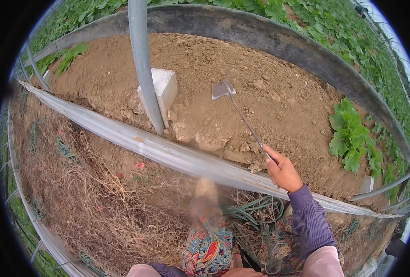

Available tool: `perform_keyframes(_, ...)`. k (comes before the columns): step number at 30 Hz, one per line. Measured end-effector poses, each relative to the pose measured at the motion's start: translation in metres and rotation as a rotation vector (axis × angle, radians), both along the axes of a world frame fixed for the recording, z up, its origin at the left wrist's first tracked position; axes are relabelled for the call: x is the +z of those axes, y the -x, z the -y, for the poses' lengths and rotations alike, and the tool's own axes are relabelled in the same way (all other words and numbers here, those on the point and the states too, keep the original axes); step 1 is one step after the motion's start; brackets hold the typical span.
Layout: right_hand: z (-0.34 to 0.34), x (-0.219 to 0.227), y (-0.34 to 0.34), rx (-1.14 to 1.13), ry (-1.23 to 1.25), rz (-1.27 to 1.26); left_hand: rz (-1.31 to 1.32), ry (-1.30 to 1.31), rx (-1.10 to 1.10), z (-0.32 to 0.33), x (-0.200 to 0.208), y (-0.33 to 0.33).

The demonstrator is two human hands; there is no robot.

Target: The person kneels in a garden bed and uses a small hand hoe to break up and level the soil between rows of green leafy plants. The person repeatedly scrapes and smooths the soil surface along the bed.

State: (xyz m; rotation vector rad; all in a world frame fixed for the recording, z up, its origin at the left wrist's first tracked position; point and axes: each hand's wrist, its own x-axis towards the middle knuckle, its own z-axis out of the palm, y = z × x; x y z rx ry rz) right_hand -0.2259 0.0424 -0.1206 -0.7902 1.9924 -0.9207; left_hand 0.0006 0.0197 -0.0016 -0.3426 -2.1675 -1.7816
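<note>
while right hand (283,173) fingers grip thin metal hoe (223,90), left hand (205,196) blurred, unclear.

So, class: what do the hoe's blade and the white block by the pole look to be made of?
Hoe blade: seemingly metal, dull grey with a slight sheen. White block: probably concrete or stone, matte, squared, soil-stained edges. The right hand holds the hoe's thin handle.

Single head-worn fisheye view, looking steeply down and forward over brown soil bed (260,106) and dry straw (98,203); forearms entering from lower edge, close; edges strongly curved, corners black.
</note>
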Motion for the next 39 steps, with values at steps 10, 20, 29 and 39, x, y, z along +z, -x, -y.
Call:
perform_keyframes(10, 0.087, -0.019, 0.035, 0.079, -0.014, -0.075, 0.017, -0.012, 0.073, -0.001, 0.002, -0.001)
perform_keyframes(20, 0.05, -0.035, 0.013, -0.055, 0.038, 0.045, 0.034, -0.081, 0.122, -0.011, -0.004, -0.013)
perform_keyframes(29, 0.036, -0.017, -0.011, -0.094, 0.106, 0.2, 0.047, -0.03, 0.066, 0.002, 0.001, -0.007)
perform_keyframes(39, 0.093, -0.032, 0.035, -0.188, 0.237, 0.113, 0.003, 0.077, 0.114, 0.007, -0.004, -0.009)
